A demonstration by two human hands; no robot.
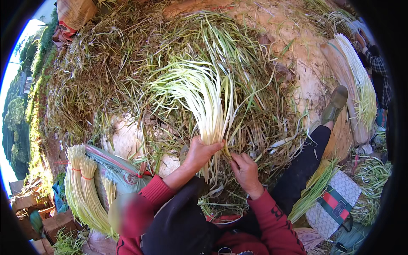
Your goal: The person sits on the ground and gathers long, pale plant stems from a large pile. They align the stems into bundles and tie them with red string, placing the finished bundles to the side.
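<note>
My left hand (203, 152) is closed around a loose bunch of pale yellow-green leafy stalks (207, 111), like blanched chives; the leaves fan up and to the left and the stem ends hang below the fist. Just right of it, my right hand (244, 170) pinches a thin yellowish-brown strand (227, 152) at the side of the bunch. Beneath both hands lies a heap of green and dry leaf litter (127, 70). At the lower left, tied bundles of stalks (86, 185) rest against a wrapped green sack (122, 169).
My outstretched leg (301, 165) lies at the right. Beyond it, more pale stalks (360, 76) lie on a long sack (342, 70), near a person's checked sleeve (376, 62). A patterned box or bag (338, 204) and green stalks (314, 191) lie lower right. Bricks (59, 224) stand lower left.
</note>
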